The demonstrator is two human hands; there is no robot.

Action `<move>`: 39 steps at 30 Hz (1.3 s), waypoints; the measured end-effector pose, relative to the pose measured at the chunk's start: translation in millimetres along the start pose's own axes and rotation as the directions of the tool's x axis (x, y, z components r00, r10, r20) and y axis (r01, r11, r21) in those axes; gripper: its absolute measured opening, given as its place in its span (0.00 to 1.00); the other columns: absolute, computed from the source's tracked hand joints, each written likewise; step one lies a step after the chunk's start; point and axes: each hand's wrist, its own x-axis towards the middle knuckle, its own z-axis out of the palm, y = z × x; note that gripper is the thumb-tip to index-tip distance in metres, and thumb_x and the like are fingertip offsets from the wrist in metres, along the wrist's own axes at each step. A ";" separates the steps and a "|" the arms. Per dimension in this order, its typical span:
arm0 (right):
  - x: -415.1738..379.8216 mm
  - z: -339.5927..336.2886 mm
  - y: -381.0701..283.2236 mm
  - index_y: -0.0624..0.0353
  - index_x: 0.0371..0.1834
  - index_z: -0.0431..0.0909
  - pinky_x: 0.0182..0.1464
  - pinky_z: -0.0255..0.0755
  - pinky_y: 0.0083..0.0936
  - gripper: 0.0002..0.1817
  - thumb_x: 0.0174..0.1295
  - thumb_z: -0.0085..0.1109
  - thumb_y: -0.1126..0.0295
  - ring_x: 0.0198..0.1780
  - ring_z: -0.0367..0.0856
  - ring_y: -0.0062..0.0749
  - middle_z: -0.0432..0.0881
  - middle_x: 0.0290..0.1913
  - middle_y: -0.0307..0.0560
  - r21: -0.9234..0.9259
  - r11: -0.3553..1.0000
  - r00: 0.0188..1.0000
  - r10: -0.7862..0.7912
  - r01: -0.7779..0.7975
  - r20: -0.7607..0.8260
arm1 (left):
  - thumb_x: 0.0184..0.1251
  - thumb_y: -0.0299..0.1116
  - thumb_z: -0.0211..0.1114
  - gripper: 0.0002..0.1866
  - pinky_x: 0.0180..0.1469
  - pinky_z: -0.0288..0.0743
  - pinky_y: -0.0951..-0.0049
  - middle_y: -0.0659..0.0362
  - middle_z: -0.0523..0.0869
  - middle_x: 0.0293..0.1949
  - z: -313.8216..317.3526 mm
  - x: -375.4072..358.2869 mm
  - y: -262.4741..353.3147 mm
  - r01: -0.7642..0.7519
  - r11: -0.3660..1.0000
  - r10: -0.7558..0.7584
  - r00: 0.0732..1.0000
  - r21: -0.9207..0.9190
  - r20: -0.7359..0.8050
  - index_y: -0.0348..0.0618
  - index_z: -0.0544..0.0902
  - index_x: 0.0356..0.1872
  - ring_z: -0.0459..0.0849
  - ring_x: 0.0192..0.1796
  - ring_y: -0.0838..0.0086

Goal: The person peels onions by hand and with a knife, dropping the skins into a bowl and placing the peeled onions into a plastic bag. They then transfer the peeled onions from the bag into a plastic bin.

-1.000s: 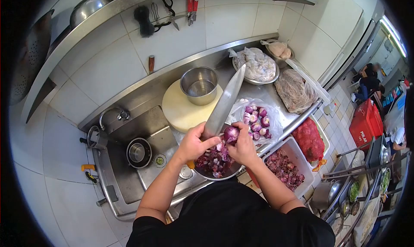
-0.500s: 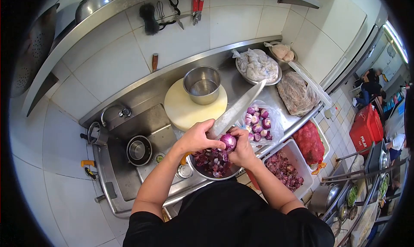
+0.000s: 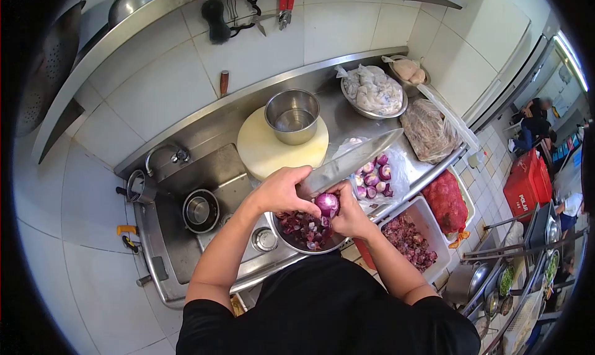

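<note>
My left hand is closed around the base of a large kitchen knife, its handle hidden in the grip. The broad blade points right and up, passing beyond my right hand. My right hand grips a purple onion, and the left thumb lies close against the onion. Below both hands is a metal bowl holding dark purple onion skins. To the right of the onion, several peeled purple onions rest in a clear plastic bag, partly covered by the blade.
A round cutting board bears a steel pot. At left is a sink with bowls. Behind stands a bowl of bagged pale food. On the right are a white bin of skins and a red mesh sack.
The knife's tip has swung right and down, so the blade lies flatter and covers part of the bagged onions. Both hands keep their holds. The camera view has shifted slightly.
</note>
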 end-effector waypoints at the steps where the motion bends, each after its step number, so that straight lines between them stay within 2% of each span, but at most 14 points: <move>1: 1.0 -1.1 -3.7 0.65 0.58 0.58 0.60 0.67 0.36 0.35 0.43 0.59 0.83 0.57 0.74 0.56 0.73 0.50 0.65 0.014 1.000 0.999 -0.003 0.002 0.038 | 0.34 0.54 0.81 0.34 0.37 0.71 0.63 0.50 0.81 0.29 -0.7 0.7 2.2 0.009 1.000 -0.009 0.999 0.008 0.042 0.37 0.77 0.34 0.79 0.32 0.58; 4: 2.9 -4.8 -15.2 0.67 0.63 0.59 0.63 0.65 0.34 0.37 0.45 0.59 0.82 0.60 0.72 0.55 0.73 0.55 0.66 0.090 0.996 0.998 0.011 -0.016 0.054 | 0.33 0.50 0.83 0.33 0.34 0.69 0.67 0.53 0.78 0.26 -0.5 1.6 3.2 -0.095 0.995 0.096 0.993 -0.024 0.062 0.36 0.76 0.33 0.75 0.29 0.66; 11: -0.4 -6.9 -10.8 0.69 0.61 0.65 0.66 0.61 0.35 0.32 0.48 0.57 0.81 0.63 0.71 0.51 0.74 0.57 0.62 0.227 0.973 0.996 0.021 -0.042 0.092 | 0.45 0.50 0.79 0.26 0.32 0.69 0.66 0.53 0.78 0.24 2.2 -1.4 4.2 -0.064 0.998 0.067 0.986 -0.025 0.152 0.40 0.77 0.33 0.75 0.27 0.65; 14: -0.2 -11.2 -11.5 0.69 0.59 0.68 0.66 0.61 0.36 0.29 0.47 0.55 0.81 0.62 0.71 0.53 0.74 0.56 0.62 0.161 0.982 0.988 0.082 -0.103 0.132 | 0.49 0.49 0.77 0.24 0.31 0.68 0.65 0.53 0.77 0.23 7.1 -3.9 3.3 -0.112 0.994 0.111 0.987 0.006 0.120 0.40 0.78 0.32 0.76 0.26 0.65; 17: 1.8 -9.0 -4.8 0.68 0.61 0.64 0.64 0.63 0.38 0.32 0.46 0.55 0.82 0.60 0.72 0.54 0.74 0.54 0.63 0.010 0.998 0.996 -0.062 0.061 0.063 | 0.53 0.45 0.76 0.20 0.32 0.70 0.69 0.57 0.80 0.24 7.4 -6.3 3.2 -0.133 0.991 0.131 0.979 0.002 0.155 0.40 0.79 0.35 0.78 0.27 0.71; 19: 4.8 -8.0 -14.1 0.66 0.60 0.60 0.61 0.66 0.38 0.34 0.44 0.55 0.83 0.57 0.74 0.56 0.74 0.51 0.63 -0.038 0.998 0.995 0.045 -0.049 -0.094 | 0.55 0.45 0.74 0.21 0.36 0.72 0.72 0.59 0.82 0.28 6.1 -11.6 5.2 -0.050 0.914 0.094 0.991 -0.403 0.091 0.39 0.80 0.39 0.79 0.31 0.76; 20: 4.9 -8.8 -13.7 0.64 0.57 0.58 0.59 0.68 0.37 0.33 0.42 0.55 0.85 0.55 0.75 0.56 0.74 0.48 0.62 0.045 0.994 0.991 0.103 -0.100 -0.088 | 0.55 0.41 0.75 0.21 0.39 0.73 0.75 0.62 0.82 0.30 4.1 -14.9 7.7 0.044 0.849 -0.023 0.999 -0.526 0.046 0.37 0.81 0.42 0.77 0.33 0.81; 21: 5.6 -8.8 -13.5 0.64 0.57 0.58 0.59 0.68 0.37 0.33 0.42 0.55 0.85 0.55 0.75 0.56 0.74 0.48 0.62 0.045 0.994 0.990 0.103 -0.100 -0.092 | 0.55 0.41 0.75 0.21 0.39 0.73 0.75 0.62 0.82 0.30 4.8 -13.3 2.8 0.043 0.850 -0.020 0.999 -0.524 0.048 0.37 0.81 0.42 0.77 0.33 0.81; 23: 6.5 -7.3 -13.5 0.64 0.53 0.59 0.57 0.69 0.37 0.31 0.41 0.55 0.86 0.53 0.76 0.57 0.74 0.46 0.61 0.081 0.989 0.984 0.130 -0.120 -0.124 | 0.53 0.42 0.76 0.23 0.40 0.74 0.75 0.60 0.82 0.30 9.1 -10.2 -10.6 0.002 0.932 -0.059 0.988 -0.362 -0.145 0.36 0.80 0.44 0.78 0.33 0.79; 25: 6.9 -8.3 -14.2 0.64 0.53 0.59 0.57 0.69 0.38 0.31 0.41 0.55 0.86 0.53 0.77 0.57 0.74 0.45 0.61 0.059 0.992 0.988 0.114 -0.109 -0.101 | 0.51 0.44 0.77 0.26 0.40 0.74 0.74 0.58 0.82 0.30 10.0 -8.3 -8.5 0.014 0.957 -0.062 0.986 -0.291 -0.155 0.36 0.79 0.44 0.78 0.33 0.77; 30: 4.4 -6.2 -9.4 0.67 0.56 0.58 0.56 0.70 0.40 0.33 0.42 0.54 0.85 0.53 0.76 0.61 0.74 0.48 0.64 -0.036 0.999 0.998 0.004 -0.006 -0.056 | 0.45 0.45 0.80 0.30 0.42 0.72 0.73 0.56 0.82 0.35 9.8 -3.4 -0.7 0.003 0.993 -0.006 1.000 -0.116 -0.028 0.35 0.79 0.45 0.78 0.37 0.76; 32: 3.5 -7.8 -16.2 0.70 0.61 0.57 0.57 0.69 0.40 0.36 0.41 0.54 0.84 0.55 0.74 0.64 0.74 0.52 0.68 -0.053 0.988 0.989 0.147 -0.146 0.003 | 0.44 0.47 0.80 0.31 0.42 0.72 0.71 0.55 0.82 0.34 10.5 -1.8 -0.6 -0.007 0.997 0.007 1.000 -0.074 0.001 0.35 0.79 0.44 0.78 0.37 0.74; 34: 4.1 -11.1 -17.8 0.71 0.63 0.56 0.59 0.68 0.39 0.38 0.41 0.53 0.83 0.56 0.73 0.64 0.73 0.54 0.69 -0.069 0.984 0.985 0.168 -0.164 0.049 | 0.47 0.54 0.76 0.31 0.41 0.72 0.65 0.48 0.82 0.33 12.2 0.3 -4.2 -0.108 0.993 0.108 0.994 -0.045 0.000 0.37 0.78 0.42 0.81 0.36 0.57; 39: 4.0 -12.6 -12.6 0.72 0.65 0.56 0.64 0.64 0.36 0.39 0.43 0.55 0.82 0.60 0.71 0.62 0.72 0.56 0.71 -0.032 0.997 0.994 0.078 -0.076 0.079 | 0.52 0.53 0.73 0.28 0.38 0.71 0.64 0.48 0.81 0.31 12.5 0.9 0.8 -0.117 0.989 0.118 0.993 -0.095 -0.004 0.37 0.78 0.40 0.80 0.34 0.57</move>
